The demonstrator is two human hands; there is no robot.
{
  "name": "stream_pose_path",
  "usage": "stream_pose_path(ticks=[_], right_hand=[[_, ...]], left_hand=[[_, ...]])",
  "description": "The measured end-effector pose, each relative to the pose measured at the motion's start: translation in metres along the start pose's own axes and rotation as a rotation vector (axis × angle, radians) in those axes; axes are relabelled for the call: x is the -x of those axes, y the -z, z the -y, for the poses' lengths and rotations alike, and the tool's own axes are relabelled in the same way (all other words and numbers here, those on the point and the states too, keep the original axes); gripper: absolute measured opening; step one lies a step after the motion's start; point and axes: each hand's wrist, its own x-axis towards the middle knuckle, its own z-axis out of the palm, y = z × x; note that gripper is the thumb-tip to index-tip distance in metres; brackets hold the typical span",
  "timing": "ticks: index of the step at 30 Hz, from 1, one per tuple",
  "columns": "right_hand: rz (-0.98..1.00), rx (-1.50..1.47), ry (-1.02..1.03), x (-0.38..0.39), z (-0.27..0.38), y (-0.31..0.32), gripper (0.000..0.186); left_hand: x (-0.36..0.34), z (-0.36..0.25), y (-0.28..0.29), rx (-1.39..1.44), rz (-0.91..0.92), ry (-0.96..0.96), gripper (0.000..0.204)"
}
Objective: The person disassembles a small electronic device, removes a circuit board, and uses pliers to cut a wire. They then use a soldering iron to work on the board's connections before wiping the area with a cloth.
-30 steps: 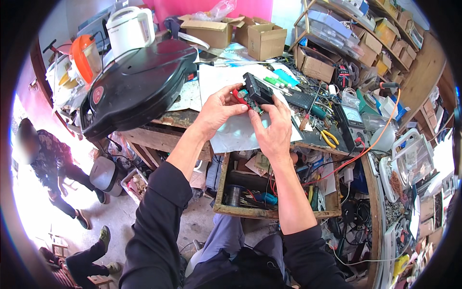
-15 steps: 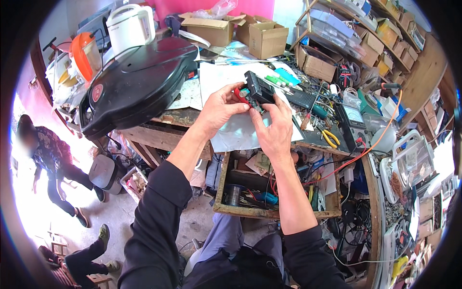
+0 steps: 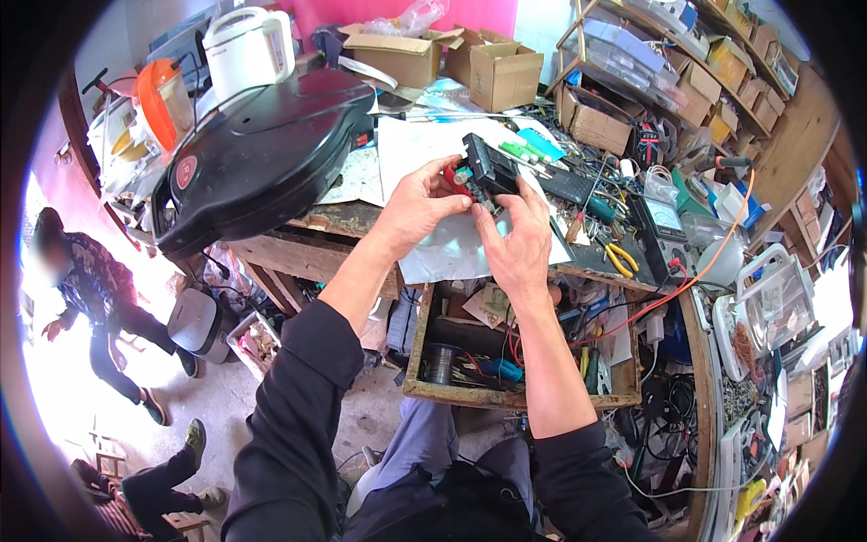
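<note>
A small electronic device (image 3: 483,176), with a black housing, red part and exposed circuit board, is held over a white sheet (image 3: 438,255) on the cluttered workbench. My left hand (image 3: 415,212) grips its red side, fingers curled round it. My right hand (image 3: 517,237) holds the lower right of it, thumb near the board and fingers on the black housing. Right of my hands lie loose tools, including yellow-handled pliers (image 3: 618,262), and an analogue meter (image 3: 661,224) with red leads. Left of them sits a large black appliance (image 3: 248,154).
An open wooden drawer (image 3: 422,388) juts out below my hands. Cardboard boxes (image 3: 501,77) stand at the back, shelves (image 3: 750,63) with clutter at right. A white jug appliance (image 3: 248,50) is at back left. Two other people (image 3: 108,307) (image 3: 153,488) are on the floor area at left.
Both my hands and the device have shifted very slightly right, the grip alike. The upper person at left has moved an arm outward.
</note>
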Motion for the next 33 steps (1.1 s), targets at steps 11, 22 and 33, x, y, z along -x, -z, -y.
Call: stream_pose_path(ticks=[11,22,33], right_hand=[[0.020,-0.113,-0.064,-0.003,-0.006,0.003,0.039],[0.082,-0.171,-0.145,-0.007,-0.008,0.007,0.037],[0.061,-0.048,-0.105,-0.004,-0.008,0.004,0.039]], left_hand=[[0.001,-0.001,0.002,0.038,0.028,-0.006,0.071],[0.011,0.001,-0.032,-0.775,-0.231,-0.209,0.119],[0.003,0.013,-0.005,-0.348,-0.008,-0.136,0.107]])
